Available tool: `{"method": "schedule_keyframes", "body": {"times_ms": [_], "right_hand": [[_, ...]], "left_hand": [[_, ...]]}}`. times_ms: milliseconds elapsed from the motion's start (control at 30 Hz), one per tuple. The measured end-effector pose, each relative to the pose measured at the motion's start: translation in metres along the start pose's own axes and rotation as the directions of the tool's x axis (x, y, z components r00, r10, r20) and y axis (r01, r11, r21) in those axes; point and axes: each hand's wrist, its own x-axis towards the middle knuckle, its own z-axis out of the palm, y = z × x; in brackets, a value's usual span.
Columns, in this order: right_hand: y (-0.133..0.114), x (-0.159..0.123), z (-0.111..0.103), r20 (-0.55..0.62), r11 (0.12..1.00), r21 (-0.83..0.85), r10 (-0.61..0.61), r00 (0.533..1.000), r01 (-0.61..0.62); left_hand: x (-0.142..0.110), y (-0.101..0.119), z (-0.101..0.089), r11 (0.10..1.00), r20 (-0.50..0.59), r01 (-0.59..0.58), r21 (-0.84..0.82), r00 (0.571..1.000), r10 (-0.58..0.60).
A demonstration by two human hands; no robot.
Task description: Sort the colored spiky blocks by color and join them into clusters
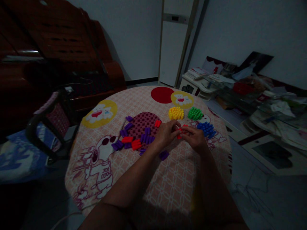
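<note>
My left hand (169, 129) and my right hand (194, 136) meet above the table, fingers closed on small red plastic pieces (179, 136) that are partly hidden between them. Just beyond the hands stand a yellow cluster (176, 113) and a green cluster (195, 113) of knobbly plastic pieces. A blue cluster (206, 129) lies right of my right hand. Left of my left hand, purple pieces (147, 135) are scattered, with several red pieces (136, 144) among them. One small red piece (157, 123) rests near my left wrist.
An oval table with a patterned cloth (177, 185) carries everything. At left are a chair (51, 124) and a wooden sofa (72, 48). A cluttered cabinet (240, 89) runs along the right wall. A tall white appliance (174, 48) stands behind the table.
</note>
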Motion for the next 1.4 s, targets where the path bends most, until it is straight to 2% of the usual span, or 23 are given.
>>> {"method": "schedule_keyframes", "body": {"times_ms": [67,133,200,267,333,500,633,733,933,1067,1167,1233,1333,1400], "right_hand": [[0.000,-0.001,-0.004,0.023,0.997,0.060,0.048,0.999,-0.049],[0.003,-0.001,-0.012,-0.022,0.991,0.103,0.089,0.996,-0.086],[0.010,0.000,-0.024,-0.151,0.985,0.132,0.131,0.980,-0.111],[0.020,0.000,-0.037,-0.290,0.983,0.126,0.165,0.942,-0.133],[0.032,0.000,-0.048,-0.342,0.982,0.086,0.186,0.921,-0.167],[0.051,0.000,-0.055,-0.286,0.958,-0.103,0.228,0.931,-0.267],[0.054,0.002,-0.049,-0.275,0.934,-0.217,0.222,0.936,-0.285],[0.058,0.004,-0.045,-0.241,0.940,-0.186,0.238,0.941,-0.285],[0.070,0.005,-0.040,-0.184,0.945,-0.042,0.313,0.932,-0.326],[0.072,0.005,-0.039,-0.211,0.926,0.039,0.376,0.902,-0.376],[0.072,0.004,-0.038,-0.278,0.914,0.044,0.399,0.874,-0.403],[0.073,0.004,-0.038,-0.319,0.921,0.023,0.374,0.871,-0.388],[0.073,0.005,-0.037,-0.340,0.930,0.013,0.351,0.873,-0.368],[0.073,0.005,-0.036,-0.331,0.932,0.013,0.347,0.877,-0.363]], "left_hand": [[-0.001,0.003,0.000,0.999,0.003,-0.024,-0.036,1.000,0.024],[-0.001,0.004,-0.002,0.997,-0.012,-0.052,-0.049,0.999,0.052],[-0.001,0.004,-0.006,0.998,-0.050,-0.060,-0.025,0.997,0.059],[0.000,0.001,-0.011,0.999,-0.091,-0.048,0.017,0.995,0.050],[0.002,-0.003,-0.015,0.998,-0.113,-0.033,0.047,0.993,0.038],[0.004,-0.009,-0.030,0.998,-0.094,0.005,0.068,0.996,0.001],[0.006,-0.015,-0.051,0.989,-0.177,0.066,0.132,0.983,-0.042],[0.007,-0.021,-0.065,0.987,-0.243,0.098,0.129,0.968,-0.065],[0.006,-0.029,-0.078,0.987,-0.278,0.122,0.104,0.956,-0.089],[0.005,-0.037,-0.085,0.983,-0.286,0.146,0.112,0.952,-0.109],[0.006,-0.046,-0.084,0.955,-0.296,0.186,0.232,0.948,-0.113],[0.007,-0.054,-0.075,0.915,-0.267,0.181,0.360,0.960,-0.085],[0.008,-0.064,-0.055,0.835,-0.126,0.090,0.543,0.992,-0.026],[0.009,-0.070,-0.044,0.779,-0.008,0.032,0.627,0.999,-0.035]]}}
